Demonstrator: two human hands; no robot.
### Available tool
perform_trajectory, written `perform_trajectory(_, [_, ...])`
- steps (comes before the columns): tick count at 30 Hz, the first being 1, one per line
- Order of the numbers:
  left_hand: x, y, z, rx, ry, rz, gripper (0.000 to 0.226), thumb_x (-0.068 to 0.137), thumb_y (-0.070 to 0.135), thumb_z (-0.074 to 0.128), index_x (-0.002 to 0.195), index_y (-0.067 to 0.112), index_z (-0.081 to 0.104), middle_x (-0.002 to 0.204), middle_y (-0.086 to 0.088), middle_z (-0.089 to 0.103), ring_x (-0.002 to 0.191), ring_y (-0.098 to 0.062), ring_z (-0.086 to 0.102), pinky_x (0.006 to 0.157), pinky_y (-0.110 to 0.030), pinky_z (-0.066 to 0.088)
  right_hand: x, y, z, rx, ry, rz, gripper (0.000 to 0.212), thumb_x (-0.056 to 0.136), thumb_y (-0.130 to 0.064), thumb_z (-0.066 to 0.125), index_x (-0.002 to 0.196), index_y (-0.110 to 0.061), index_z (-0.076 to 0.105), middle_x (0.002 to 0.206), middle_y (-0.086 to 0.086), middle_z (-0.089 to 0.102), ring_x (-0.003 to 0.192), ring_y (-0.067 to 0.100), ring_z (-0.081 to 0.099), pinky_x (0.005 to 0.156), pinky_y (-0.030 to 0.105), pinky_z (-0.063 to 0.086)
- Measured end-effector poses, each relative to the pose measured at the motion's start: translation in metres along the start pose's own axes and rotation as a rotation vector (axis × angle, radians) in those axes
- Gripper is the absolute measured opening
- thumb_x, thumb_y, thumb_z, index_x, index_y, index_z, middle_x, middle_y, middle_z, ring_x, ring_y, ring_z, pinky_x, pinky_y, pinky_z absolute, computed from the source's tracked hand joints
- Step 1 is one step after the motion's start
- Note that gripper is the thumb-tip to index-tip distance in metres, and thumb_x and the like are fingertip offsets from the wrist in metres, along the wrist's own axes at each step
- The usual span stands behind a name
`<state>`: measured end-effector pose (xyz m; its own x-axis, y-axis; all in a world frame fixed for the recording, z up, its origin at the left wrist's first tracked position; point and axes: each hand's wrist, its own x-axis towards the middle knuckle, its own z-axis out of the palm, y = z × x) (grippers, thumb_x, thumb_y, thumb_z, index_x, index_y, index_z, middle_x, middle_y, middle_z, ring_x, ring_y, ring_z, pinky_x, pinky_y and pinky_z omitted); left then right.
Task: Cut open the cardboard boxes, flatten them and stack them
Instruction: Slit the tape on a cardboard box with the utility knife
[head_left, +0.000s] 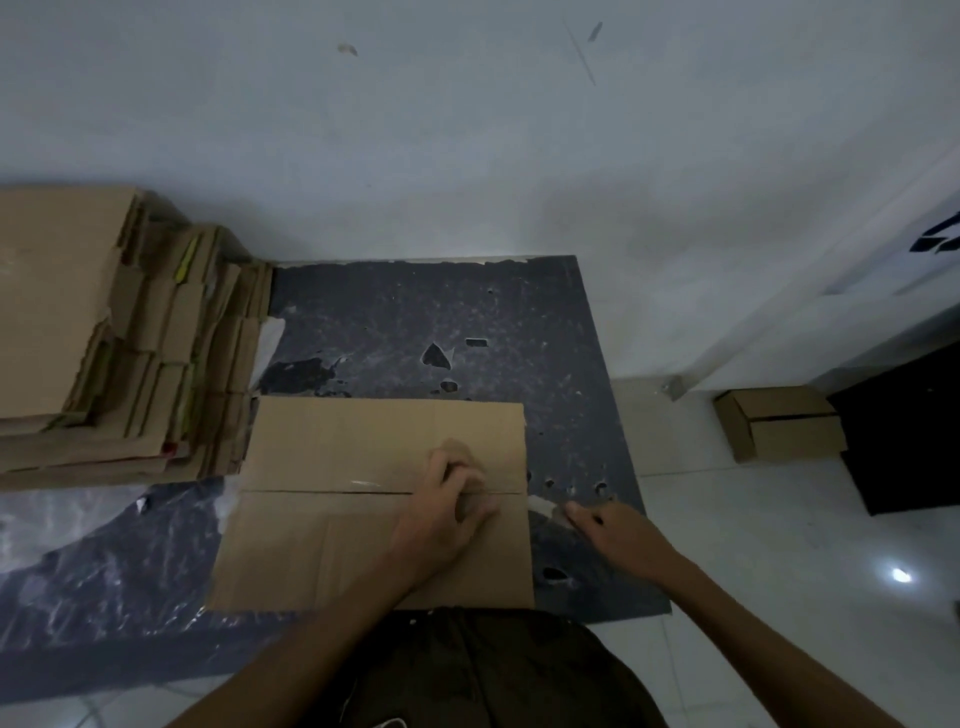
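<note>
Both arms reach forward and down. Left hand (451, 501) rests on box (363, 447) seam, fingers curled. Right hand (621, 532) at box's right edge; blurry, cannot tell grip of either hand. Box lies on dark mat (415, 312).

A pale, scuffed wall (467, 130) is seen beyond the left hand (441, 514). A dark, worn mat (415, 322) pitted with holes is spread beneath it. To the right of the right hand (618, 540), glossy white floor tiles (779, 545) are marked by a bright reflected spot (901, 575).
</note>
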<state>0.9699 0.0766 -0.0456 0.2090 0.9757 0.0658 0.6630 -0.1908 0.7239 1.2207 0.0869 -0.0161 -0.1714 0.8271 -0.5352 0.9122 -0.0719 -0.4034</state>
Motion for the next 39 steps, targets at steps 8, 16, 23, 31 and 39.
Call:
perform_trajectory(8, [0.006,0.001,-0.004,-0.080,0.092,0.119,0.027,0.086,0.035,0.058,0.089,0.010,0.068,0.100,0.009,0.051,0.095,-0.008,0.047,0.086,-0.015,0.040,-0.011,-0.030,-0.031,0.416,-0.005,0.066,0.034,0.102,-0.012,0.036,0.072,-0.017,0.051,0.067,0.000,0.053,0.062,0.013,0.049,0.066,0.029,0.040])
perform_trajectory(16, [-0.018,0.028,-0.035,-0.543,0.118,-0.382,0.017,0.102,0.032,0.041,0.108,0.025,0.055,0.098,0.010,0.063,0.096,-0.009,0.060,0.078,-0.017,0.043,0.004,-0.151,0.006,0.280,-0.058,-0.297,0.025,0.100,-0.016,0.045,0.112,-0.009,0.065,0.099,0.007,0.065,0.080,0.014,0.057,0.069,0.022,0.042])
perform_trajectory(23, [-0.053,-0.037,-0.108,-0.383,0.200,-0.533,0.027,0.104,0.025,0.034,0.114,0.012,0.055,0.083,0.003,0.062,0.077,-0.017,0.060,0.071,-0.033,0.047,0.024,-0.247,0.029,0.065,-0.127,-0.359,0.015,0.093,-0.020,0.050,0.084,-0.017,0.063,0.080,0.000,0.055,0.079,0.019,0.056,0.065,0.030,0.037])
perform_trajectory(31, [-0.110,-0.116,-0.188,0.241,0.047,-0.379,0.067,0.089,0.064,0.012,0.148,0.038,0.031,0.124,-0.002,0.063,0.103,-0.024,0.063,0.072,-0.031,0.046,0.085,-0.303,0.051,-0.577,-0.023,-0.481,0.115,0.072,-0.041,0.077,0.153,-0.027,-0.004,0.158,0.014,0.001,0.144,0.041,0.004,0.116,0.057,0.014])
perform_trajectory(39, [-0.109,-0.150,-0.204,0.689,-0.044,-0.073,0.047,0.082,0.048,0.037,0.103,0.028,0.073,0.064,0.001,0.066,0.042,-0.015,0.058,0.033,-0.024,0.030,0.103,-0.316,0.047,-0.709,-0.108,-0.492,0.125,0.061,-0.060,0.074,0.153,-0.027,-0.004,0.150,0.012,0.017,0.124,0.036,0.035,0.103,0.051,0.036])
